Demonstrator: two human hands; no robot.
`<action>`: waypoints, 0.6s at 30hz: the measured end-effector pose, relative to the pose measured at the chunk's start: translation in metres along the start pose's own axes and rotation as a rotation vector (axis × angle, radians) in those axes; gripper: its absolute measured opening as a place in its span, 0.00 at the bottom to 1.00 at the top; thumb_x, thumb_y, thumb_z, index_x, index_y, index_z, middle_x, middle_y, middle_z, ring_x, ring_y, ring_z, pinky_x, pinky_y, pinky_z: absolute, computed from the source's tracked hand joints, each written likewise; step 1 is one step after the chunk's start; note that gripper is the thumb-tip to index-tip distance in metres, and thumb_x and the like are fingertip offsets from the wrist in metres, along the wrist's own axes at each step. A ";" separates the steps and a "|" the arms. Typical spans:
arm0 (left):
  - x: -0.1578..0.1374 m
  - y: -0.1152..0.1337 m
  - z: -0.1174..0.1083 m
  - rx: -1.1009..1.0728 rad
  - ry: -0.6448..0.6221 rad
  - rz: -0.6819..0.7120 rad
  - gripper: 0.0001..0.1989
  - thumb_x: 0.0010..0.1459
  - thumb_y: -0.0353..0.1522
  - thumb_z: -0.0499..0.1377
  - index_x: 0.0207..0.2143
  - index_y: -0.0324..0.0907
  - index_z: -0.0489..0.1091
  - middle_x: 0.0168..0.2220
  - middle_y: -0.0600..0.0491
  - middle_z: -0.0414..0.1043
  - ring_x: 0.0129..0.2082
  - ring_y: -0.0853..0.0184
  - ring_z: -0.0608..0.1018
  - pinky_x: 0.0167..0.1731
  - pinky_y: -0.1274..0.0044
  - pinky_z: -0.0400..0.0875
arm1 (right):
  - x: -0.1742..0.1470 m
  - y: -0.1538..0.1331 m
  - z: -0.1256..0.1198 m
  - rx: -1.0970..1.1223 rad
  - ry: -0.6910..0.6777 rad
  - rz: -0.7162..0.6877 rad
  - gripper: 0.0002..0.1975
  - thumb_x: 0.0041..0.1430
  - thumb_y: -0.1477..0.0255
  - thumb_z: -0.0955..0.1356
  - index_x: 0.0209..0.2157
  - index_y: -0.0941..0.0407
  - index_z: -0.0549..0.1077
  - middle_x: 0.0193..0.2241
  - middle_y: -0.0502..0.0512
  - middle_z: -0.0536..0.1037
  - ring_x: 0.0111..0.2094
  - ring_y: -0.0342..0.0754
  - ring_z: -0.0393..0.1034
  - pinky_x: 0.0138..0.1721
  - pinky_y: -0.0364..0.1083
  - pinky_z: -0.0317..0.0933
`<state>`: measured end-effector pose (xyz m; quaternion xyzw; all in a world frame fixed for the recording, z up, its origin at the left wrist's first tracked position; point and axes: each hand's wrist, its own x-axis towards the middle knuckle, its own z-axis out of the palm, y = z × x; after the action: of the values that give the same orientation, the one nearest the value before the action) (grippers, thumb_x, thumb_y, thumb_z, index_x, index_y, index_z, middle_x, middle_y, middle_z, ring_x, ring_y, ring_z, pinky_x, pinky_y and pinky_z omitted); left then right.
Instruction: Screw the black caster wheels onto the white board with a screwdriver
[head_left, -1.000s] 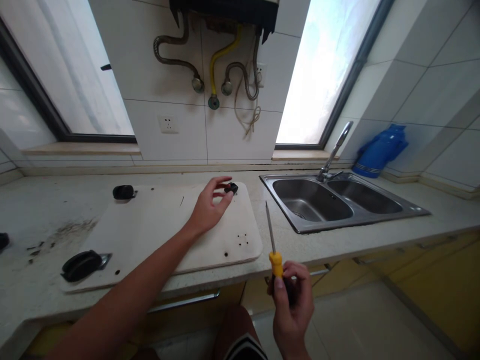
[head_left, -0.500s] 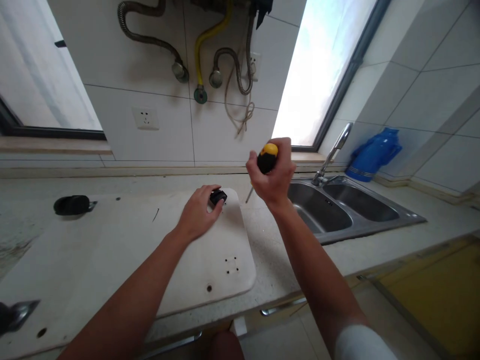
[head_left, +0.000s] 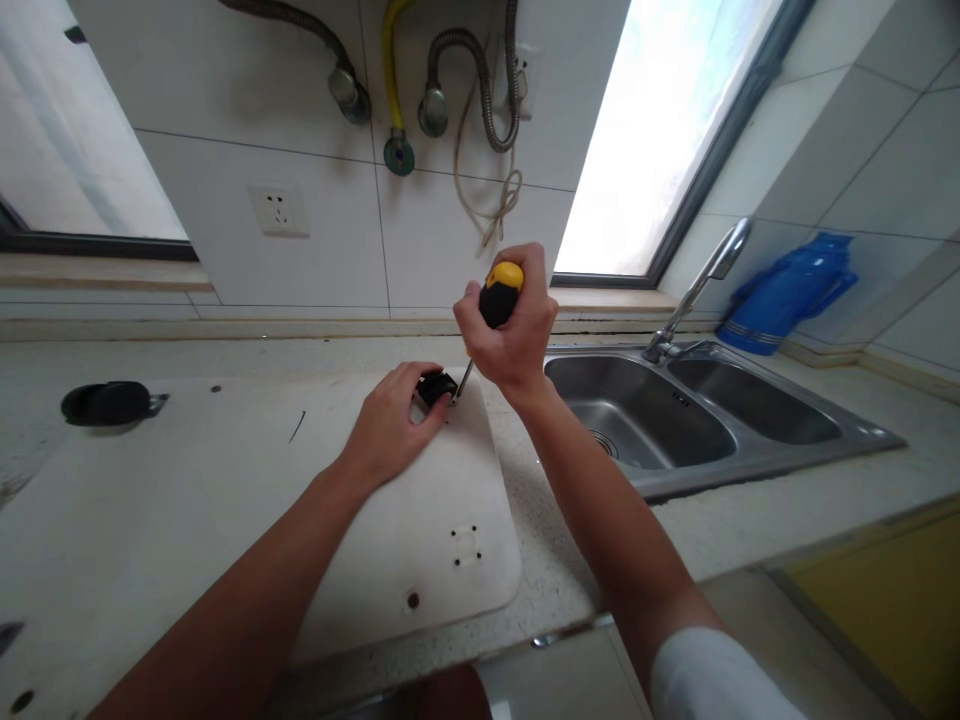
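My left hand (head_left: 390,425) is closed around a black caster wheel (head_left: 436,388) near the far right corner of a white board (head_left: 375,540). In my right hand (head_left: 514,335) is a screwdriver (head_left: 501,294) with a black and yellow handle, its shaft slanting down and left. The tip reaches the metal plate of the caster, though the screw itself is too small to make out. Several small holes in a square mark the board's near right corner. Another black caster (head_left: 109,402) stands at the board's far left.
A double steel sink (head_left: 637,410) with a faucet (head_left: 697,290) lies to the right, a blue jug (head_left: 787,295) behind it. Hoses and a yellow pipe (head_left: 391,70) hang on the tiled wall. The counter's front edge runs below the board.
My right hand has moved left and brought the screwdriver tip onto the caster's plate. My left hand stays on the caster. The camera view has shifted slightly.
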<state>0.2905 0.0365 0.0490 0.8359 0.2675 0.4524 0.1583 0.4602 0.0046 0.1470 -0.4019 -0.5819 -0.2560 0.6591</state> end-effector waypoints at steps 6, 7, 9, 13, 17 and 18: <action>0.000 -0.001 0.000 0.005 0.001 0.006 0.15 0.68 0.34 0.65 0.55 0.46 0.74 0.51 0.48 0.82 0.51 0.55 0.84 0.55 0.62 0.80 | -0.010 0.001 0.007 0.015 0.008 -0.001 0.09 0.63 0.69 0.68 0.42 0.49 0.64 0.31 0.45 0.67 0.27 0.42 0.61 0.32 0.45 0.64; 0.000 -0.001 0.000 0.006 0.001 0.005 0.15 0.68 0.34 0.65 0.55 0.46 0.74 0.51 0.48 0.82 0.51 0.55 0.84 0.55 0.62 0.80 | -0.011 0.000 0.007 0.011 0.011 -0.011 0.09 0.63 0.69 0.68 0.42 0.49 0.64 0.31 0.45 0.67 0.28 0.42 0.61 0.32 0.45 0.65; 0.000 -0.001 0.000 0.007 0.001 0.005 0.15 0.68 0.33 0.65 0.56 0.46 0.74 0.51 0.48 0.82 0.50 0.55 0.84 0.55 0.62 0.79 | -0.012 -0.003 0.007 0.015 0.012 -0.028 0.08 0.63 0.70 0.68 0.41 0.49 0.63 0.32 0.45 0.67 0.28 0.42 0.61 0.32 0.45 0.65; 0.000 -0.002 0.001 0.005 0.009 0.017 0.15 0.67 0.33 0.65 0.55 0.46 0.74 0.50 0.48 0.82 0.50 0.55 0.84 0.54 0.63 0.79 | -0.011 -0.006 0.006 0.053 0.028 -0.082 0.09 0.63 0.72 0.68 0.41 0.49 0.64 0.32 0.45 0.67 0.28 0.41 0.61 0.32 0.44 0.64; -0.001 -0.002 0.001 0.015 0.022 0.022 0.15 0.66 0.32 0.66 0.54 0.47 0.73 0.49 0.49 0.82 0.49 0.55 0.84 0.53 0.63 0.80 | -0.012 -0.009 0.006 0.006 0.010 -0.080 0.08 0.63 0.71 0.68 0.41 0.49 0.64 0.33 0.47 0.69 0.28 0.42 0.64 0.32 0.45 0.66; -0.001 -0.002 0.001 0.018 0.020 0.022 0.15 0.66 0.32 0.66 0.54 0.47 0.73 0.49 0.49 0.82 0.49 0.55 0.84 0.52 0.63 0.80 | -0.013 -0.009 0.007 0.007 0.005 -0.072 0.08 0.62 0.71 0.68 0.41 0.49 0.64 0.32 0.47 0.69 0.28 0.42 0.64 0.32 0.45 0.67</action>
<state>0.2901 0.0373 0.0471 0.8357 0.2639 0.4599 0.1431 0.4467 0.0037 0.1368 -0.3776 -0.5954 -0.2784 0.6522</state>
